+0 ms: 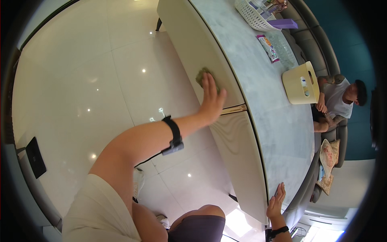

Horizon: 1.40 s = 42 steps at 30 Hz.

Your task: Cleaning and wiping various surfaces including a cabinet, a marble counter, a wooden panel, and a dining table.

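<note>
My left hand (213, 101) presses a crumpled greenish cloth or scouring pad (208, 79) against the beige front panel (193, 45) of a low table. The pad is blurred and partly under the fingers. A black strap with a small device and a cable is on my left forearm. At the lower right, my right hand (275, 201) rests on the edge of the grey marble-look tabletop (272, 130), fingers apart, with nothing seen in it. A narrow gap with a wood-coloured edge (234, 109) separates two front panels just below my left hand.
On the tabletop are a white perforated basket (255, 18) of items, a snack packet (268, 48), a clear plastic tray (282, 50) and a cream bin (297, 86). Beyond them, a person (338, 96) sits on the dark sofa (322, 39). Glossy floor tiles (121, 84) lie left of the table.
</note>
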{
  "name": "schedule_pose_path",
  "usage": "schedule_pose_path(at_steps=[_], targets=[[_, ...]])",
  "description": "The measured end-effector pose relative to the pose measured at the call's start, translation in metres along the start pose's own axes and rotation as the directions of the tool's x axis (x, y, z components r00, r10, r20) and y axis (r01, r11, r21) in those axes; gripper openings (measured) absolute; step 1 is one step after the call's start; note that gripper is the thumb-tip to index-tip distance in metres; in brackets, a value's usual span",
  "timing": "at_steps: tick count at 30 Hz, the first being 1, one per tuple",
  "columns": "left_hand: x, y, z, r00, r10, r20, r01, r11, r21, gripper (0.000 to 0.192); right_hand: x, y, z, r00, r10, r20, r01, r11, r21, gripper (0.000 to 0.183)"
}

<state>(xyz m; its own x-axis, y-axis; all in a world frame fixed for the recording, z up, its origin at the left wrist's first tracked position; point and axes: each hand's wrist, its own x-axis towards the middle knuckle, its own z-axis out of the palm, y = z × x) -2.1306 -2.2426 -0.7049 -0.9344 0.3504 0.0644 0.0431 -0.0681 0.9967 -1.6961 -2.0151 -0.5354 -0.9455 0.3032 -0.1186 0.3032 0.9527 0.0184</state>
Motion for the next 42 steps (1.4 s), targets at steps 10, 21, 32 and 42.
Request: schedule_pose_path(at_steps=[10, 21, 32, 42], targets=[[-0.031, 0.017, 0.012, 0.792, 0.591, 0.152, -0.607, 0.739, 0.291, 0.071, 0.192, -0.141, -0.016, 0.934, -0.353, -0.057, 0.355, 0.935, 0.029, 0.067], [-0.028, -0.085, 0.042, 0.946, -0.242, -0.215, 0.172, 0.938, -0.301, 0.079, 0.194, -0.142, -0.013, 0.947, -0.312, -0.074, 0.316, 0.948, 0.047, 0.066], [-0.041, 0.003, 0.061, 0.942, 0.258, -0.216, -0.274, 0.960, -0.049, 0.074, 0.195, -0.138, -0.014, 0.950, -0.304, -0.072, 0.308, 0.950, 0.054, 0.064], [0.008, -0.032, 0.016, 0.970, 0.039, -0.242, -0.092, 0.973, -0.212, 0.072, 0.191, -0.142, -0.019, 0.952, -0.301, -0.052, 0.303, 0.952, 0.049, 0.066]])
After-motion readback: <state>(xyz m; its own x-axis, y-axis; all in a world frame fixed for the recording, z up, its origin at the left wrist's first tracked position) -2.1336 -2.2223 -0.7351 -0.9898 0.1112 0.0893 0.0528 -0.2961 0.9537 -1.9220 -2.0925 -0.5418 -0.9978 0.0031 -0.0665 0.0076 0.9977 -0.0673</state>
